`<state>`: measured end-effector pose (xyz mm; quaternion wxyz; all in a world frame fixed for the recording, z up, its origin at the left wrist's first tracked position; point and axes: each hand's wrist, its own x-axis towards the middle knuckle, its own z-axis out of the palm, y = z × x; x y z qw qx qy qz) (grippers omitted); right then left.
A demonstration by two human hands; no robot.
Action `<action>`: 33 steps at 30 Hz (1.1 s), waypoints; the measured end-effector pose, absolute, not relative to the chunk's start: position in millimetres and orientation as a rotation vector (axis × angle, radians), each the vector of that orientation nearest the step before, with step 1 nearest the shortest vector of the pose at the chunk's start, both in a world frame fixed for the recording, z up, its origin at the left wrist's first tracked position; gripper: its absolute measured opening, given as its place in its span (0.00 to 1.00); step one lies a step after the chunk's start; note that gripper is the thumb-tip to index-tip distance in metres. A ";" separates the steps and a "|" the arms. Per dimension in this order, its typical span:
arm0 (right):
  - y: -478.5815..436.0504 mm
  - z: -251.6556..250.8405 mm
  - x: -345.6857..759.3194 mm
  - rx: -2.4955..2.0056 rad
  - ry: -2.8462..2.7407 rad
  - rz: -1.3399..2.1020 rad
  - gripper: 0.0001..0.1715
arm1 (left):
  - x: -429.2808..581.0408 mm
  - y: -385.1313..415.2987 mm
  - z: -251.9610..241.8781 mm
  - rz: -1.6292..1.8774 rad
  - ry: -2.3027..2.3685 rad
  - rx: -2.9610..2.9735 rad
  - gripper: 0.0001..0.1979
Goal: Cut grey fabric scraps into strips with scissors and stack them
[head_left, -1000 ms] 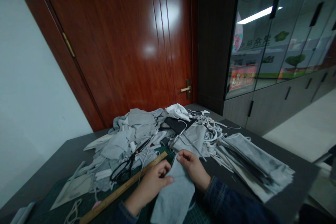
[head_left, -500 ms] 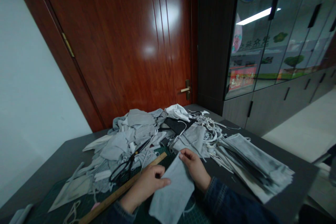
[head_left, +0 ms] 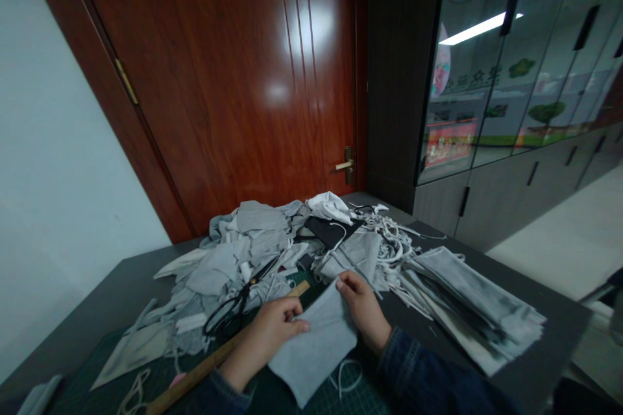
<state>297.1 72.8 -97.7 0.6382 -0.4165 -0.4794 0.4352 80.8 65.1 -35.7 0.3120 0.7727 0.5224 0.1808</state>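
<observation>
Grey cloth, limp, matte, angular; pinched by left hand, right hand

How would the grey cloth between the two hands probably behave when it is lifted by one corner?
The grey cloth is probably floppy, since its free lower edges curve. It is likely light, as it looks thin where the right hand pinches its corner. Being flat, it should hardly roll.

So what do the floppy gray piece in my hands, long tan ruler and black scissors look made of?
Floppy gray piece: matte fabric, bending softly. Long tan ruler: dull, probably wood or bamboo by its colour. Black looped scissors: likely metal, given the brassy pivot; dark finish, possibly coated.
</observation>
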 end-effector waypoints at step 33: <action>76.0 -92.8 307.7 -0.988 -1.053 0.953 0.23 | 76.1 64.5 -33.6 0.604 1.098 1.769 0.22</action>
